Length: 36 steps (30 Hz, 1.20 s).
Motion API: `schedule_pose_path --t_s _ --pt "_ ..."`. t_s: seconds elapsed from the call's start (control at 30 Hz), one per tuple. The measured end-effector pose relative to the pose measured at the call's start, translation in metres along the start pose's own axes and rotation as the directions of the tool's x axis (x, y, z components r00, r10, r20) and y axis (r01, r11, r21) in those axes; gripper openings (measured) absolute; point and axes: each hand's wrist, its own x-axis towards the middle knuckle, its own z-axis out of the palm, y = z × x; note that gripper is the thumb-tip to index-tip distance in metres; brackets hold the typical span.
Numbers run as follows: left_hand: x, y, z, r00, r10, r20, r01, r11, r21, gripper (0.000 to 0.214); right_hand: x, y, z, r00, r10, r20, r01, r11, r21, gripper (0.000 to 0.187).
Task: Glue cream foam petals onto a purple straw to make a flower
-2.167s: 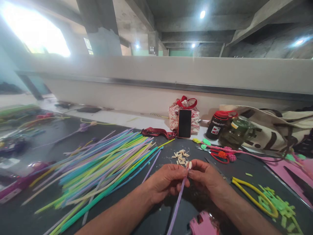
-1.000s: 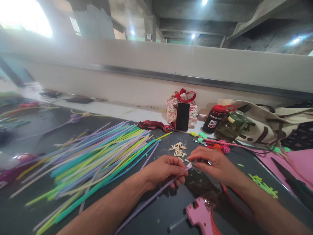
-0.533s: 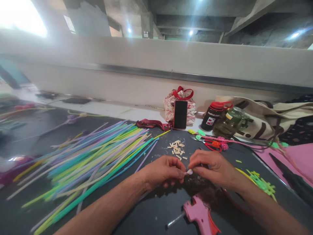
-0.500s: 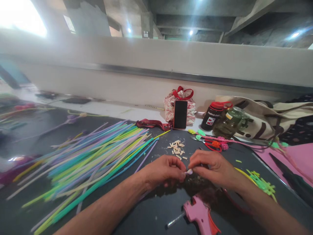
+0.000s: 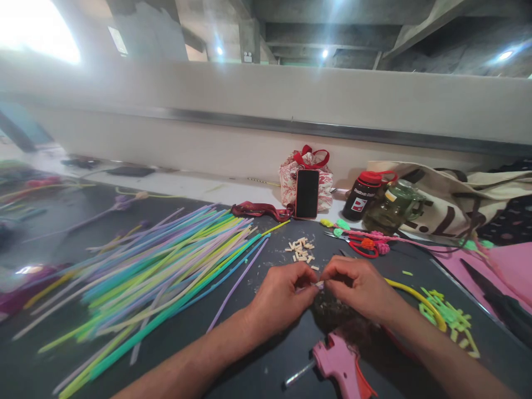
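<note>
I have my left hand point(image 5: 287, 291) and right hand point(image 5: 356, 284) almost meeting over the middle of the counter point(image 5: 245, 368), thumbs and fingertips pinched narrow on a small pale-and-lilac piece point(image 5: 320, 285) between them. Most of it is hidden by my fingers, so its exact shape I can't make out. I'd judge the step in hand as pressing or shaping this piece, and the next move as calling for a light, steady pinch from both sides, with small finger movements only.

Just beyond my fingertips, towards the far edge, lies a loose scatter of pale cut bits point(image 5: 300, 249). The pink glue gun point(image 5: 338, 363) rests on my side of the hands, towards the near edge; my wrists could knock it if they dropped. A big spread of fuzzy stems point(image 5: 166, 277) fills the left part, and one lilac stem point(image 5: 233, 293) runs to my left forearm.

Towards the right edge are a yellow loop point(image 5: 430, 299), partly behind my right hand, and green cut bits point(image 5: 446, 313). Red-handled scissors point(image 5: 364, 249) lie farther back, with a phone point(image 5: 306, 194) upright at the far edge.
</note>
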Motion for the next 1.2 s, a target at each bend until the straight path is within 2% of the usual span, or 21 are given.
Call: schedule_pose_path --t_s 0.2,0.43,0.67,0.9,1.2 --pt "0.0 -0.003 -0.001 0.996 0.092 0.006 -0.092 0.991 0.094 0.013 0.0 -0.001 0.003 1.0 0.03 0.0 -0.03 0.999 -0.029 0.014" --pt "0.0 -0.003 -0.003 0.991 0.12 0.059 -0.129 0.977 0.171 0.015 -0.004 0.0 0.003 0.996 -0.081 0.047 0.087 0.984 -0.155 0.014" --pt "-0.001 -0.007 -0.002 0.986 0.139 0.088 -0.16 0.936 0.313 0.016 -0.001 -0.007 0.002 0.989 -0.066 0.135 0.105 0.946 -0.305 0.016" --pt "-0.001 -0.005 -0.003 0.992 0.091 0.093 -0.121 0.907 0.404 0.017 0.009 -0.01 0.006 0.988 -0.031 0.152 0.084 0.93 -0.358 0.019" --pt "0.0 -0.004 0.0 1.0 -0.02 0.012 0.011 0.853 0.523 0.023 0.016 -0.009 0.031 0.994 0.076 0.082 -0.035 0.907 -0.419 0.018"
